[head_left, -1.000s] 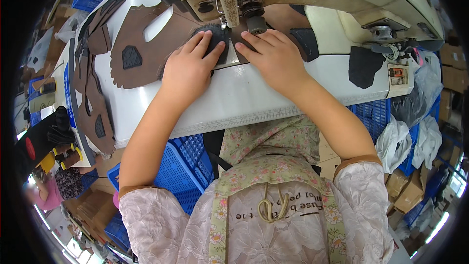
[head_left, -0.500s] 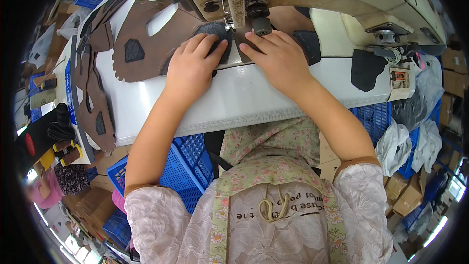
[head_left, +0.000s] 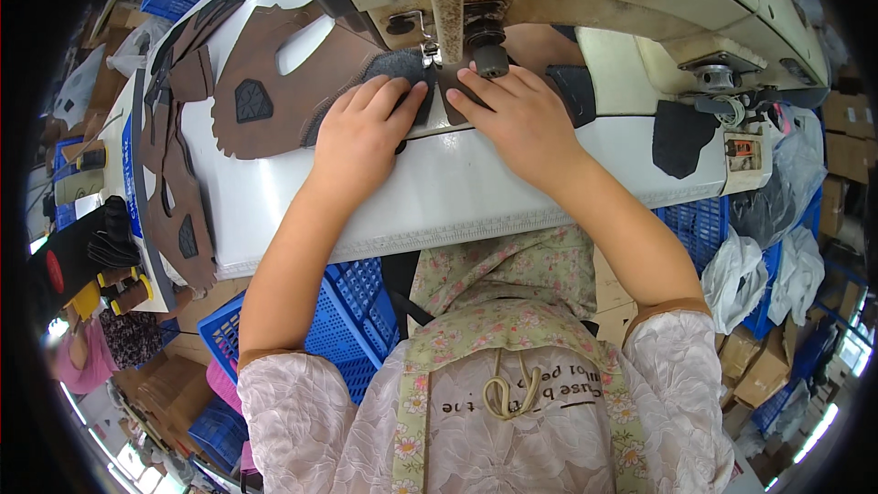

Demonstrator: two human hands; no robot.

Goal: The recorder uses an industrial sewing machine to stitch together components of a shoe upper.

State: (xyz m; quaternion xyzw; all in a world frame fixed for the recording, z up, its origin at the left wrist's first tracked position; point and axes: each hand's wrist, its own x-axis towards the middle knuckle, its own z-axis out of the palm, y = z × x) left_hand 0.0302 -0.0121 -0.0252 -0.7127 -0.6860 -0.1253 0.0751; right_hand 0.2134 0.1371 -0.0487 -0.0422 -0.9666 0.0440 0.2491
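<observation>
Under the head of a sewing machine [head_left: 430, 53] lies a brown leather-like cut piece [head_left: 261, 46] with a cut-out, notched edges and a dark patch. Dark fabric [head_left: 407, 66] overlaps it beside the presser foot. My left hand [head_left: 361, 133] rests palm down on this dark fabric, left of the needle area, its fingers stretched forward. My right hand [head_left: 521, 123] lies on the brown material to the right of the foot, fingers spread. Its fingertips are close to a dark round knob [head_left: 491, 57]. The stitching point is partly hidden by the machine.
More brown cut pieces [head_left: 174, 151] are heaped along the table's left end. A loose black piece [head_left: 684, 137] lies right on the white table [head_left: 457, 178]. Blue crates [head_left: 343, 311] stand below, with plastic bags [head_left: 736, 274] at right. Another person [head_left: 84, 357] is far left.
The view has shifted slightly, so the machine head sits a little lower in the picture. Both hands stay in nearly the same places on the material.
</observation>
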